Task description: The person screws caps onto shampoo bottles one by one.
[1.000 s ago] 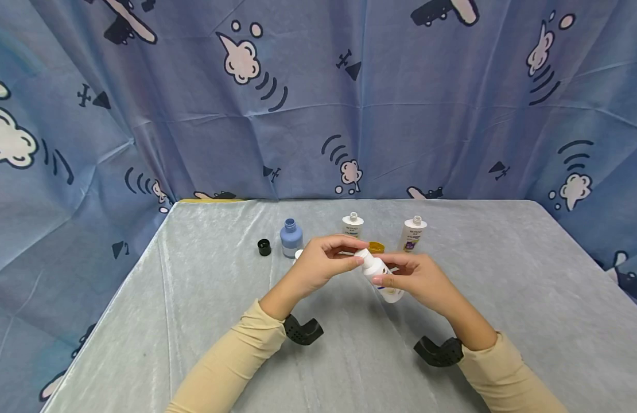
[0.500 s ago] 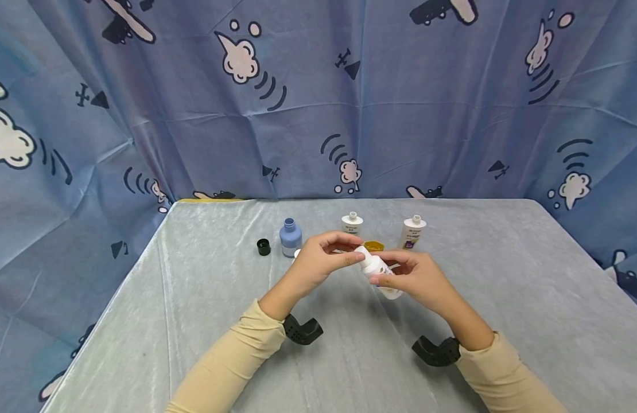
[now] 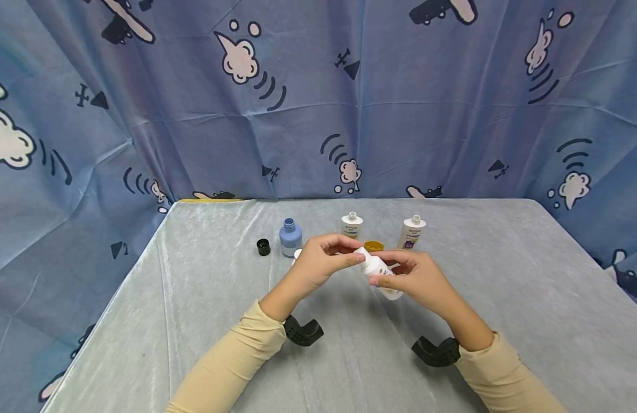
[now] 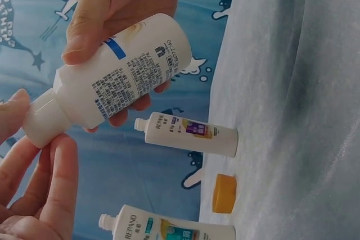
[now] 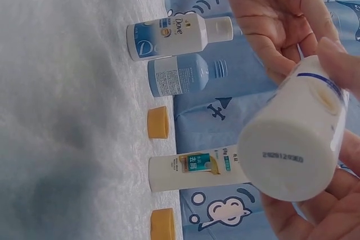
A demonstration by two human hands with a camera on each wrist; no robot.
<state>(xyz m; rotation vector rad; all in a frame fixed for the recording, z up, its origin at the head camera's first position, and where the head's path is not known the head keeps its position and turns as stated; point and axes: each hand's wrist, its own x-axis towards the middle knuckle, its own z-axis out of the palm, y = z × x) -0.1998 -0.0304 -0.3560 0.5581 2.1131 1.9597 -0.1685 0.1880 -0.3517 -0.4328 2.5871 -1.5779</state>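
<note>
A white plastic bottle (image 3: 383,271) with a blue label band is held tilted above the table, its cap end up and to the left. My right hand (image 3: 416,278) grips the bottle's body, thumb on the near side and fingers behind. With thumb and fingertips, my left hand (image 3: 321,263) pinches the white cap (image 4: 46,117), which sits on the bottle's neck. In the right wrist view the bottle's round base (image 5: 286,158) faces the camera, with a printed code on it.
Behind my hands stand an uncapped blue bottle (image 3: 290,238) and two uncapped white shampoo bottles (image 3: 352,224) (image 3: 412,233). A black cap (image 3: 264,247) and yellow caps (image 5: 158,122) (image 5: 162,225) lie among them. A capped Dove bottle (image 5: 169,36) is mostly hidden behind my left hand in the head view.
Both hands and the bottle have shifted very slightly up and left. My left fingers rose a little on the cap and came back down; both grips stay the same.
</note>
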